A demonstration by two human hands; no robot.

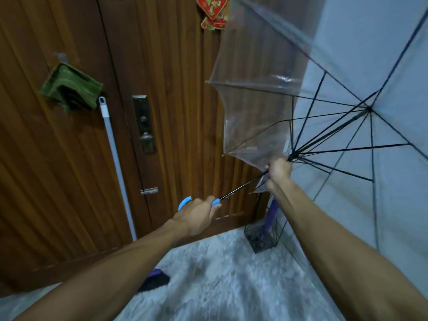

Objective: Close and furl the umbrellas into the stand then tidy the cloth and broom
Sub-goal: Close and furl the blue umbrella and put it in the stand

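A person's two bare arms reach forward toward a brown wooden door [69, 158], working a transparent umbrella [261, 96] whose canopy is spread wide at upper right, its dark ribs [335, 126] fanning out against a pale wall [370, 54]. The left hand [196, 216] is clenched around the umbrella's light-blue curved handle [184, 202], fingers wrapped fully so that only the two ends of the handle show on either side of the fist. The right hand [279, 171] is closed higher up on the thin dark shaft [240, 188], gripping at the point where the ribs converge; whether the fingers press the sliding runner itself cannot be told. The shaft runs tilted from the lower hand up and to the right toward the canopy's centre. Below the right forearm, a dark wire umbrella stand [261, 239] sits on the grey speckled floor [220, 286] in the corner between door and wall, with a furled purple umbrella [271, 216] standing upright inside it. A green cloth [71, 89] hangs from a hook on the door at left, and just beside it a broom's pale grey handle [115, 158] leans against the door, its top touching the cloth's lower edge. A dark purple-edged object [154, 279] lies on the floor near the left forearm. A red ornament [213, 10] hangs on the door at top.
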